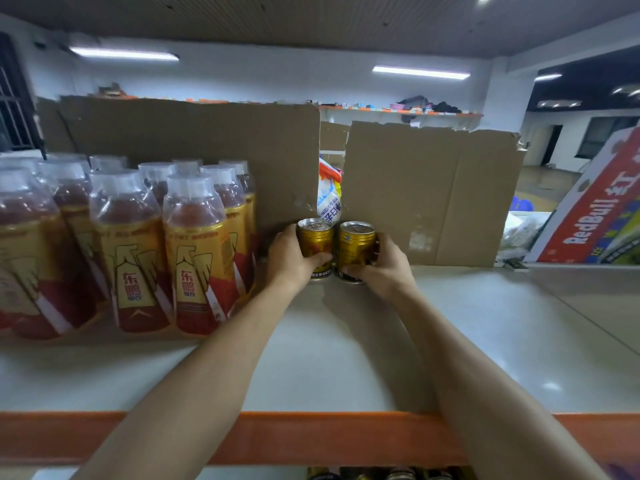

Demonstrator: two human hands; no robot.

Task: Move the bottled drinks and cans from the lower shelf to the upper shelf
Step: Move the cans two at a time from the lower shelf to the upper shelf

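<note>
Head view: fingers of the left hand (pixel 289 259) curled round the left gold can (pixel 316 247), those of the right hand (pixel 379 268) round the right gold can (pixel 356 249). Both upright, side by side on the upper shelf (pixel 346 358), close to the cardboard sheet (pixel 433 192), probably to start a tidy row beside the shrink-wrapped bottled drinks (pixel 138 244). Pale, smooth shelf with orange front rail (pixel 329 434); more cans (pixel 381 474) just visible below; storeroom under ceiling tube lights.

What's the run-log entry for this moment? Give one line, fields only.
left hand: grips left can | right hand: grips right can | both: upright, side by side, upper shelf | bottles: shelf, left
</note>
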